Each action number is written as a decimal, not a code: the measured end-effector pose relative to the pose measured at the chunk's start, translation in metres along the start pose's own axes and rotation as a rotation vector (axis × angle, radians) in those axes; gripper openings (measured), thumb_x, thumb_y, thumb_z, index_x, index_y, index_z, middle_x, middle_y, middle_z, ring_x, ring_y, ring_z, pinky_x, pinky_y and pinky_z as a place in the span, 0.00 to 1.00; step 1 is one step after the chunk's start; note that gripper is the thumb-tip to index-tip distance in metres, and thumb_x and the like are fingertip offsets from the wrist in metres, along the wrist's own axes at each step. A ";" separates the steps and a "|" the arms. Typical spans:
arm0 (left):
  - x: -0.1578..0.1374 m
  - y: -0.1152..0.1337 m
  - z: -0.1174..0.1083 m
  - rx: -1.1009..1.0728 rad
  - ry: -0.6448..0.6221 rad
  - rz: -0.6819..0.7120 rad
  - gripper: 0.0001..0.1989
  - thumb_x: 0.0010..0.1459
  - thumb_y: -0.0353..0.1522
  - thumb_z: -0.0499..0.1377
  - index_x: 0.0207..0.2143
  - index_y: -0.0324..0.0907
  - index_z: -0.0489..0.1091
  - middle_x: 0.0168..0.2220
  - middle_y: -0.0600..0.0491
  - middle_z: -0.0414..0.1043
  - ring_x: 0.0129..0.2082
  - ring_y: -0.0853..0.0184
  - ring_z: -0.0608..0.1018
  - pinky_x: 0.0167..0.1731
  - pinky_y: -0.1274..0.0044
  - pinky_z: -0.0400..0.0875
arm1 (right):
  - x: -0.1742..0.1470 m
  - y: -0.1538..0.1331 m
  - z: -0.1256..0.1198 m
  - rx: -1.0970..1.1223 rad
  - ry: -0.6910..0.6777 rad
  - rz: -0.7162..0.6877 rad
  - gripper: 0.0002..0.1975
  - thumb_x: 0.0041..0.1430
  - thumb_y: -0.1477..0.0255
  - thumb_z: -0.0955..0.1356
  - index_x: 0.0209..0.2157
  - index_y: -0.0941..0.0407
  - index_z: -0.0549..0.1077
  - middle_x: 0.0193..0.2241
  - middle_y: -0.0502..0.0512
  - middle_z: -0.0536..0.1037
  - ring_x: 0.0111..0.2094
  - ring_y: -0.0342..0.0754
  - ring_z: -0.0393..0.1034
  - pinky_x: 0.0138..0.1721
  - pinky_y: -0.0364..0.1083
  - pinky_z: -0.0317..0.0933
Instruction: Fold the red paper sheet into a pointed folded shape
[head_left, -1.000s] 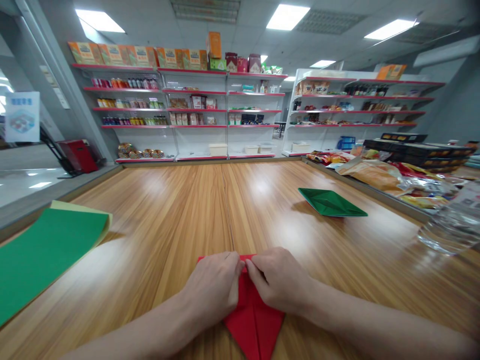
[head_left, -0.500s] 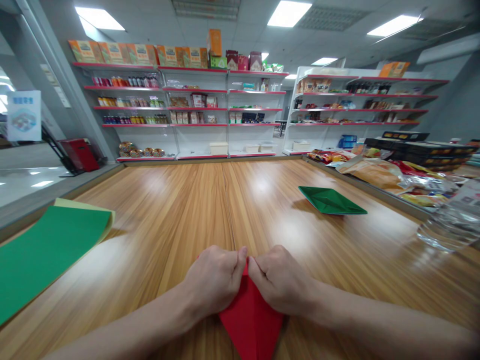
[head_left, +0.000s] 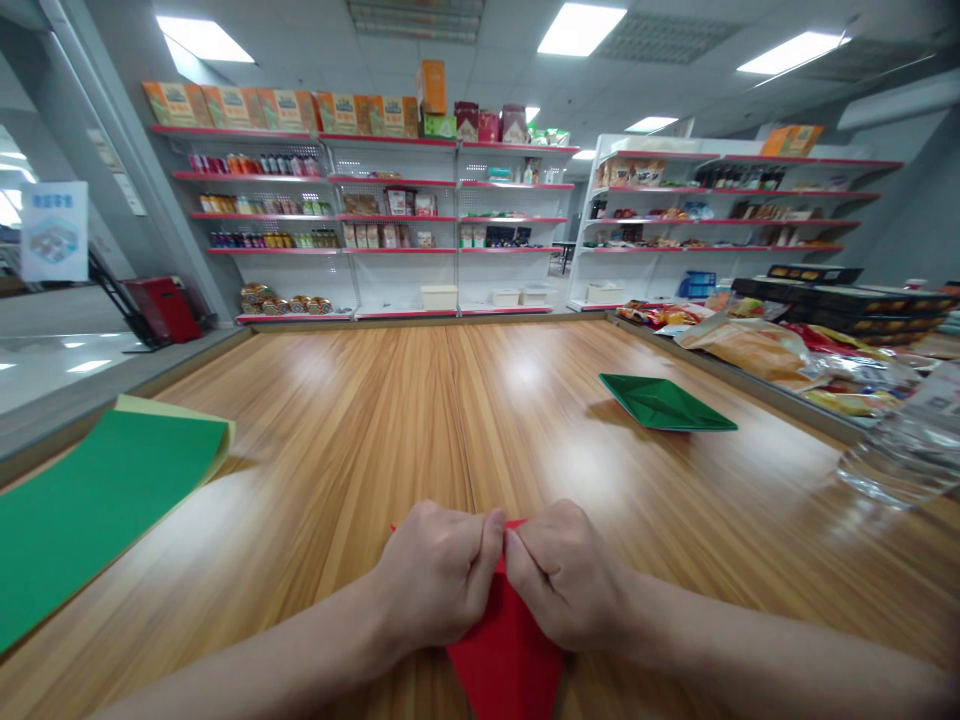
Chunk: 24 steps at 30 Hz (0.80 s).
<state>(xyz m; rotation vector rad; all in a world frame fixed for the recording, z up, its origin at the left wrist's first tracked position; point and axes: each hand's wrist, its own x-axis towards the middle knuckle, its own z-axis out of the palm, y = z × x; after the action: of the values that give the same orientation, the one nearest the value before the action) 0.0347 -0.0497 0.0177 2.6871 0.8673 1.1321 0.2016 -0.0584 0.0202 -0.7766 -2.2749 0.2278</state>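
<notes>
A folded sheet of red paper (head_left: 511,650) lies low in the middle of the view, its lower end narrowing toward the bottom edge. My left hand (head_left: 442,570) is closed on its left upper part, with the thumb along the fold. Opposite it, my right hand (head_left: 562,575) grips the right upper part. Both thumbs nearly meet at the middle. Between them a bit of red shows, and a small red tip sticks out left of my left hand. The fingertips and much of the paper's upper part are hidden.
On the wooden table (head_left: 360,420), a folded green paper piece (head_left: 667,402) sits at the right. Green paper sheets (head_left: 112,500) lie at the left, one corner curling. A clear plastic bottle (head_left: 896,465) and snack packets (head_left: 772,355) are at the right. Stocked shelves (head_left: 390,215) stand behind.
Both hands have shifted slightly right and down with the red paper, and more red shows between the thumbs. The view has moved a little.
</notes>
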 end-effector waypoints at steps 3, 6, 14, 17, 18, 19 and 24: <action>-0.002 0.001 0.000 -0.020 0.007 0.015 0.21 0.64 0.27 0.43 0.17 0.41 0.58 0.13 0.58 0.58 0.12 0.75 0.61 0.17 0.78 0.50 | 0.000 -0.002 -0.001 0.006 0.013 -0.029 0.18 0.60 0.77 0.57 0.16 0.57 0.54 0.12 0.47 0.60 0.14 0.37 0.50 0.19 0.42 0.42; -0.001 0.003 0.000 -0.026 0.003 0.020 0.20 0.64 0.27 0.43 0.17 0.41 0.58 0.13 0.58 0.58 0.12 0.75 0.61 0.17 0.77 0.49 | 0.000 -0.003 -0.001 0.013 0.024 -0.043 0.18 0.60 0.77 0.57 0.16 0.56 0.54 0.12 0.47 0.60 0.14 0.37 0.50 0.19 0.42 0.42; 0.000 0.004 -0.001 -0.051 0.020 0.041 0.19 0.63 0.26 0.44 0.18 0.41 0.57 0.14 0.59 0.54 0.12 0.76 0.58 0.17 0.77 0.48 | 0.001 -0.004 -0.001 0.032 0.048 -0.069 0.18 0.59 0.78 0.57 0.16 0.56 0.55 0.12 0.46 0.60 0.14 0.37 0.50 0.19 0.42 0.43; 0.000 0.003 0.000 -0.039 0.037 0.051 0.19 0.63 0.26 0.44 0.18 0.41 0.56 0.14 0.59 0.54 0.12 0.76 0.58 0.17 0.77 0.48 | 0.002 -0.003 0.000 0.037 0.064 -0.087 0.18 0.59 0.78 0.57 0.16 0.57 0.55 0.12 0.46 0.60 0.14 0.37 0.50 0.18 0.42 0.42; 0.000 0.003 0.001 -0.036 0.042 0.057 0.19 0.63 0.26 0.44 0.18 0.41 0.56 0.14 0.59 0.54 0.12 0.76 0.58 0.17 0.77 0.47 | 0.001 -0.002 0.001 0.040 0.071 -0.092 0.18 0.59 0.78 0.57 0.16 0.57 0.55 0.12 0.46 0.59 0.14 0.37 0.49 0.18 0.42 0.42; 0.000 0.003 0.001 -0.035 0.047 0.061 0.19 0.63 0.26 0.44 0.18 0.41 0.56 0.14 0.60 0.54 0.12 0.76 0.58 0.17 0.77 0.47 | 0.001 -0.002 0.001 0.043 0.076 -0.095 0.18 0.59 0.78 0.57 0.16 0.57 0.56 0.12 0.46 0.59 0.14 0.37 0.49 0.18 0.42 0.42; 0.000 0.001 0.002 -0.034 0.052 0.059 0.19 0.63 0.26 0.44 0.18 0.41 0.56 0.14 0.60 0.53 0.12 0.76 0.57 0.17 0.77 0.48 | 0.000 -0.002 0.002 0.038 0.061 -0.075 0.17 0.59 0.77 0.58 0.16 0.57 0.55 0.12 0.46 0.58 0.14 0.37 0.48 0.18 0.42 0.41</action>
<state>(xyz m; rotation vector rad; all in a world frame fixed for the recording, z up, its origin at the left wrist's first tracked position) 0.0364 -0.0503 0.0171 2.6836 0.7728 1.2232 0.1991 -0.0598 0.0197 -0.6690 -2.2311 0.2095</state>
